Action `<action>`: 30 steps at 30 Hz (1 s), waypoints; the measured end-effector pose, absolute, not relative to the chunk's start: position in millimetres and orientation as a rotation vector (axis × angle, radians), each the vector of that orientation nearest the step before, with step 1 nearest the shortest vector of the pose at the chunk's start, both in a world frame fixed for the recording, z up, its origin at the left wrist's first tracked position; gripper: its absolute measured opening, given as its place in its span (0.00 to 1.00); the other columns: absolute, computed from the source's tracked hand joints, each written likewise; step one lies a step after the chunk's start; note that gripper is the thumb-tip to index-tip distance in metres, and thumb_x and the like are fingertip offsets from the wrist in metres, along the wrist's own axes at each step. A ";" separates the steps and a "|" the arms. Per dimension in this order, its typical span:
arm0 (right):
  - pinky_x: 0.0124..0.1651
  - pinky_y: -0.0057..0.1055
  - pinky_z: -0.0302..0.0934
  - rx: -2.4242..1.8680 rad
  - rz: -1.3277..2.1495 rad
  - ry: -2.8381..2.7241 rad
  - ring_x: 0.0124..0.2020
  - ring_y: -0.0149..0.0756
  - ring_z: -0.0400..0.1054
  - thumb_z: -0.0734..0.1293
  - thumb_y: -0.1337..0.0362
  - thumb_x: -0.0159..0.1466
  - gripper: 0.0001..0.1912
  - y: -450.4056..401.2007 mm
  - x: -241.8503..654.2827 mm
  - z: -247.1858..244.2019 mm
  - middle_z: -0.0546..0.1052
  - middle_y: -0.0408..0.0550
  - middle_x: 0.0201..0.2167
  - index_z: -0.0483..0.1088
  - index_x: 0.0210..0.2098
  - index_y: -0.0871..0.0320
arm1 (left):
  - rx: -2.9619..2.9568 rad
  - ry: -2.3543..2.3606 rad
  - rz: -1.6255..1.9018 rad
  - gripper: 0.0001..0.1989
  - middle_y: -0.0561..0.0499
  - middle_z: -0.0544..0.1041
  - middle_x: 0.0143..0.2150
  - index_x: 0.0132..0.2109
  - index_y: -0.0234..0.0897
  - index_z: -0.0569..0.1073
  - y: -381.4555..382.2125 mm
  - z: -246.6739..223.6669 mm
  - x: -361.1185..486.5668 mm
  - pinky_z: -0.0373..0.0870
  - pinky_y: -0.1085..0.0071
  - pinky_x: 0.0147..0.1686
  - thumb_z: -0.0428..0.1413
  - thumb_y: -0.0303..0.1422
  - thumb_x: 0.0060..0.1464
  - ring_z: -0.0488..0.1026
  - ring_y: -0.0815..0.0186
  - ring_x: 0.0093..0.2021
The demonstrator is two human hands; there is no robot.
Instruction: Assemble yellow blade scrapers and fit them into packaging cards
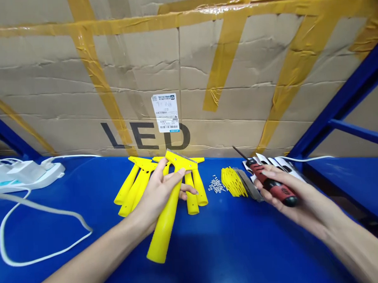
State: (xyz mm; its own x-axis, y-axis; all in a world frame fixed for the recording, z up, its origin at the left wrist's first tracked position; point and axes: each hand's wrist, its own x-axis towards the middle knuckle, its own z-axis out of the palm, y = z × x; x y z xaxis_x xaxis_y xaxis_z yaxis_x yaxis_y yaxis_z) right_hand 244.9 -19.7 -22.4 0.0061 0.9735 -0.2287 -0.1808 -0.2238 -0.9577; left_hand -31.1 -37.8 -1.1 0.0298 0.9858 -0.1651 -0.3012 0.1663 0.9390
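Note:
My left hand (166, 186) is closed round the neck of a yellow scraper (167, 217), whose handle slants down toward me and whose head carries a thin metal blade. In my right hand (291, 191) is a red and black screwdriver (272, 183), its dark shaft pointing up and left. Several more yellow scrapers (126, 188) lie on the blue table behind and beside my left hand. Between the hands are a small heap of screws (216, 185), a stack of yellow plastic plates (234, 182) and a row of grey metal blades (249, 184), partly behind my right fingers.
A large taped cardboard box (185, 66) marked LED stands along the back. At left are a white power strip (49, 174) and a looping white cable (40, 261) on the blue table (212, 253). Blue metal posts (328, 114) rise at the sides. White packets (284, 164) lie behind my right hand.

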 end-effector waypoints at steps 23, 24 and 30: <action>0.27 0.33 0.40 -1.642 0.407 -2.343 0.24 0.37 0.66 0.63 0.63 0.63 0.08 -56.6 165.9 -49.0 0.72 0.42 0.23 0.64 0.42 0.54 | 1.104 1.022 1.039 0.32 0.33 0.78 0.56 0.67 0.40 0.58 6.8 6.3 -3.6 0.77 0.75 0.29 0.61 0.31 0.60 0.84 0.59 0.35; 0.27 0.33 0.40 -1.641 0.419 -2.345 0.24 0.38 0.67 0.62 0.61 0.65 0.07 -56.8 165.4 -47.7 0.73 0.43 0.24 0.64 0.42 0.55 | 1.106 1.019 1.033 0.32 0.33 0.78 0.56 0.67 0.40 0.59 7.4 5.8 -3.6 0.77 0.74 0.29 0.61 0.31 0.60 0.84 0.59 0.35; 0.27 0.31 0.48 -1.530 0.445 -2.202 0.22 0.36 0.67 0.54 0.51 0.73 0.16 -37.7 197.0 -25.9 0.72 0.41 0.20 0.66 0.39 0.53 | 1.106 1.032 0.998 0.42 0.33 0.81 0.50 0.74 0.39 0.45 7.0 8.7 3.4 0.78 0.71 0.30 0.59 0.29 0.61 0.84 0.57 0.36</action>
State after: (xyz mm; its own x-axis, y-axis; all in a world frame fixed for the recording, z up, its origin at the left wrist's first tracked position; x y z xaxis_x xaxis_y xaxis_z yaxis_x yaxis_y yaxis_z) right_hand 197.0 -37.7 -25.9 -0.3060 0.9391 0.1562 0.8046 0.3429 -0.4849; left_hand 3.4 7.0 8.7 0.2229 0.9653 -0.1362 -0.1041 0.1625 0.9812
